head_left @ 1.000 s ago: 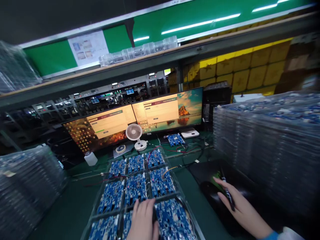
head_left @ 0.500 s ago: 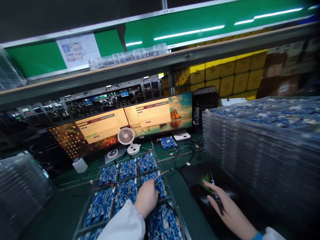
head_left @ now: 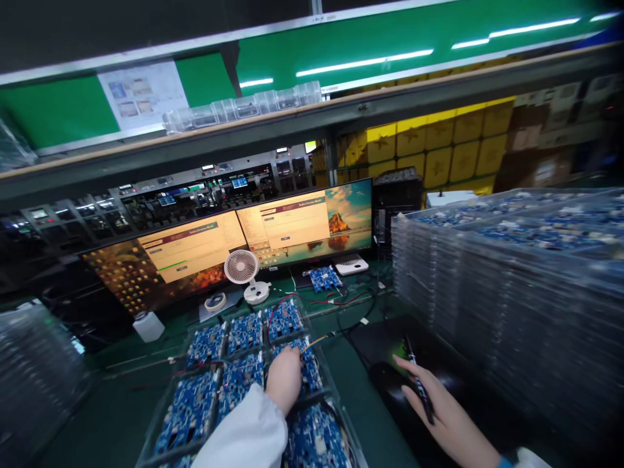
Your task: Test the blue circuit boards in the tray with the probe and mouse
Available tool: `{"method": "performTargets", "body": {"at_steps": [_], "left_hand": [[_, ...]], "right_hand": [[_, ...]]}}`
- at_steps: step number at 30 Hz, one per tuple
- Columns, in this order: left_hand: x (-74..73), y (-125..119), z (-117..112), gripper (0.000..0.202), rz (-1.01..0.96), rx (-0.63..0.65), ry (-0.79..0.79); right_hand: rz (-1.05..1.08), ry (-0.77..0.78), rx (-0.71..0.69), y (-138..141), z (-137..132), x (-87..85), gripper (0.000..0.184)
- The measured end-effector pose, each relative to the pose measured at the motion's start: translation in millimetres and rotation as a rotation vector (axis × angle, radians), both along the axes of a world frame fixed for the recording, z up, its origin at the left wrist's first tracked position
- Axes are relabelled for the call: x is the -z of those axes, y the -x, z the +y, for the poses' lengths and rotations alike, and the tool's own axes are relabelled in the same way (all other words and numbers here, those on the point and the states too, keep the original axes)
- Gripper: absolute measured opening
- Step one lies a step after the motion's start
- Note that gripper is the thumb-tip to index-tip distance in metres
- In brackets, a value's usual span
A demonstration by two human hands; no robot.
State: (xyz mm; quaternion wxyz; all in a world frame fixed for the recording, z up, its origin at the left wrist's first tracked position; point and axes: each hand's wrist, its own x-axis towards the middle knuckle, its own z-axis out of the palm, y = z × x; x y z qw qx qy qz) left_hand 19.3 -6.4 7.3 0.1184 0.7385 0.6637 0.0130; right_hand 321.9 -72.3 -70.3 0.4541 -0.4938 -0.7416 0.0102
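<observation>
Left hand (head_left: 284, 383) lies knuckles-up on a board (head_left: 312, 368), right column of the tray (head_left: 336, 391). Its grip is hidden, cannot tell. Right hand (head_left: 433, 406) is well apart, clasping a pen (head_left: 419, 381) that points away, over the mouse (head_left: 389, 377).

tray stacks (head_left: 511, 286) blurred; left hand (head_left: 283, 385) hides a board.

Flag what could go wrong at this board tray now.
1. Left hand is bare on the blue boards: possible static damage.
2. Red wires loop over the tray near the white sleeve; a snag might tug a board.
3. Right hand holds a pen over the mouse; clumsy clicks seem likely.
</observation>
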Motion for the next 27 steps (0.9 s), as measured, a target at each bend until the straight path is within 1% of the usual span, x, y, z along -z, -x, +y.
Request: {"method": "performTargets", "body": {"at_steps": [4,9,12,17,20,22,24,26,27], "left_hand": [[1.6,3.7,7.2,0.028,0.017,0.044,0.030],[0.9,3.6,9.9,0.028,0.032,0.061,0.039],[2.4,2.4,8.8,0.027,0.036,0.062,0.031],[9.7,1.1,3.0,0.027,0.017,0.051,0.004],[7.6,7.1,-2.0,0.022,-0.038,0.037,-0.049],[1.2,16.3,-3.3,0.019,-0.090,-0.003,-0.137],[-6.1,28.0,-1.2,0.018,-0.113,-0.088,-0.266],[-9.8,39.2,3.8,0.023,-0.081,-0.184,-0.361],[-9.3,43.5,7.0,0.025,-0.056,-0.213,-0.364]], "right_hand": [[0.012,0.025,-0.010,-0.8,1.0,4.1,0.034],[0.045,0.099,0.005,-2.0,0.2,5.0,0.035],[0.065,0.137,0.011,-2.5,-0.3,4.0,0.036],[0.091,0.175,0.005,-2.7,-0.6,1.2,0.038],[0.096,0.177,0.013,-3.6,-0.5,0.2,0.038],[0.095,0.191,0.012,-4.6,-0.5,0.0,0.039],[0.083,0.199,0.010,-5.4,-0.3,-0.1,0.040],[0.066,0.179,0.013,-6.1,0.1,0.0,0.040],[0.056,0.165,0.012,-6.4,0.4,0.1,0.040]]}}
